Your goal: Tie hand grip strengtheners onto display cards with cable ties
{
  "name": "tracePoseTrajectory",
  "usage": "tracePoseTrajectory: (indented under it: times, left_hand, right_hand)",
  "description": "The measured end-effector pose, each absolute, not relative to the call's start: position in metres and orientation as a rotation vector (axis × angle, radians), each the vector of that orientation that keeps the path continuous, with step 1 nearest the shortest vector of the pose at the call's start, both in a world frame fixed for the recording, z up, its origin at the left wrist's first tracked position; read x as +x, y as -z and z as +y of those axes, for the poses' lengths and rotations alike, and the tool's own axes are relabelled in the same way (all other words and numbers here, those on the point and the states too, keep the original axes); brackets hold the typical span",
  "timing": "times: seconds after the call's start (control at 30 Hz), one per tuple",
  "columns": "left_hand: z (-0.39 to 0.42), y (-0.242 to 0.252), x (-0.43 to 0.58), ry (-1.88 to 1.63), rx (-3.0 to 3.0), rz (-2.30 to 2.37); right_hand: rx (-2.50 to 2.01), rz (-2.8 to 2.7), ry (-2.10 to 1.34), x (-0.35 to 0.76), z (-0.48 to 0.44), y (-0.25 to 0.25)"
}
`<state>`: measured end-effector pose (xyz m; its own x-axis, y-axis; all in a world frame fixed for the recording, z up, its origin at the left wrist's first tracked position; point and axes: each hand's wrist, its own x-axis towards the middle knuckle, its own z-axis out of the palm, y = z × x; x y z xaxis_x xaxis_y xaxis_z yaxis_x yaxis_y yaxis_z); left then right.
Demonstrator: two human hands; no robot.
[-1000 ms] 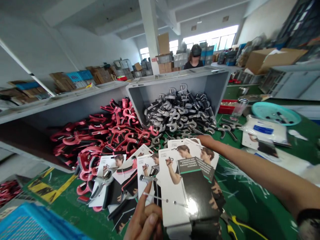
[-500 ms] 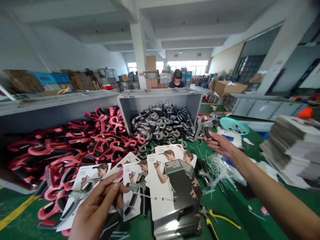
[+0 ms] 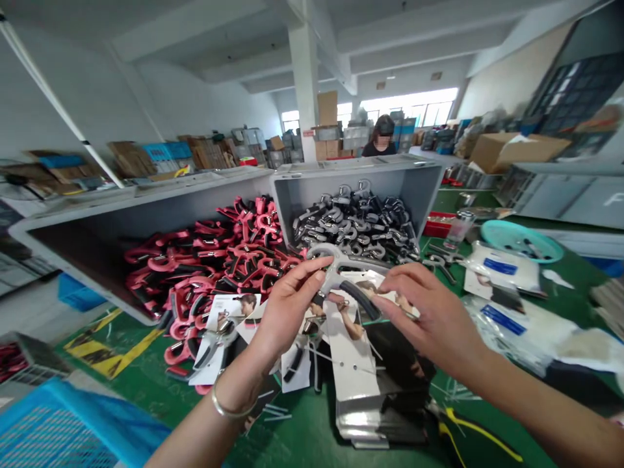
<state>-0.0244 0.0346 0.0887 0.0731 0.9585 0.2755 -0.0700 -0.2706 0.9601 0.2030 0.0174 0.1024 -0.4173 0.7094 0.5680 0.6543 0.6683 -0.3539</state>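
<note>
A grey hand-grip strengthener (image 3: 336,270), of moulded plastic with one black padded handle, is held in the air between both hands, just above a stack of printed white-and-black backing cards (image 3: 351,364) on the green worktop (image 3: 312,435). The left hand (image 3: 287,309), with a thin silver bangle (image 3: 224,408) on its wrist, is closed on the grey arm, which is pinched between the thumb and the fingers (image 3: 312,274) near the curved top. The right hand (image 3: 431,318) is closed on the lower end, its fingers (image 3: 400,286) curled over the black handle; the exact contact under the palm is hidden. The strengthener is judged light enough for a fingertip hold, rigid in the arms, but sprung at the hinge, so squeezing both handles would be resisted. The bare plastic is judged smooth and somewhat slippery, while the padded handle gives the surer hold. The cards below are judged thin and easily creased. Behind the hands, a heap of similar grey strengtheners (image 3: 361,224) is seen spilling from a tipped grey plastic bin (image 3: 424,179), and a larger heap of red-and-black strengtheners (image 3: 214,253) lies to its left. Yellow-handled pliers (image 3: 463,434) lie near the card stack, and a teal round dish (image 3: 521,239) stands well apart on the right. Another person (image 3: 383,136) is seated far behind the bin.
</note>
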Motion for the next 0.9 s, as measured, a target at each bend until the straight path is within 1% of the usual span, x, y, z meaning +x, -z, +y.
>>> tracePoseTrajectory:
  times: [0.07, 0.13, 0.2, 0.3, 0.33, 0.4, 0.5, 0.57, 0.63, 0.73, 0.8, 0.9]
  left_hand:
    - [0.038, -0.079, -0.032, -1.301, 1.335, 0.909]
    - [0.044, -0.073, -0.034, -1.196, 1.354, 0.886]
    - [0.051, -0.071, -0.031, -1.089, 1.353, 0.859]
    - [0.064, -0.072, -0.024, -0.968, 1.274, 0.861]
    - [0.067, -0.072, -0.023, -0.925, 1.268, 0.87]
    - [0.07, -0.071, -0.024, -0.841, 1.336, 0.875]
    - [0.063, -0.065, -0.032, -0.756, 1.59, 0.874]
    - [0.053, -0.059, -0.038, -0.728, 1.774, 0.909]
    - [0.044, -0.056, -0.043, -0.698, 1.931, 0.942]
    - [0.042, -0.054, -0.045, -0.745, 2.098, 1.025]
    - [0.05, -0.053, -0.04, -0.816, 2.155, 1.114]
    - [0.066, -0.052, -0.025, -0.834, 2.204, 1.105]
  right_hand:
    - [-1.133, -2.111, -0.053, 0.214, 0.022, -0.097]
    - [-1.197, -2.092, -0.158, 0.222, 0.026, -0.093]
    - [-1.258, -2.109, -0.443, 0.226, 0.031, -0.091]
    - [-1.267, -2.065, -1.015, 0.225, 0.04, -0.087]
    - [-1.251, -2.014, -1.133, 0.224, 0.043, -0.085]
    - [-1.25, -1.918, -1.229, 0.222, 0.046, -0.08]
    - [-1.288, -1.897, -1.254, 0.224, 0.04, -0.072]
    - [-1.336, -1.991, -1.224, 0.229, 0.029, -0.065]
    - [-1.444, -2.113, -1.081, 0.235, 0.016, -0.058]
    - [-1.567, -2.194, -0.726, 0.24, -0.001, -0.054]
    - [-1.44, -2.253, -0.605, 0.238, -0.008, -0.054]
    - [-1.229, -2.335, -0.576, 0.225, -0.011, -0.057]
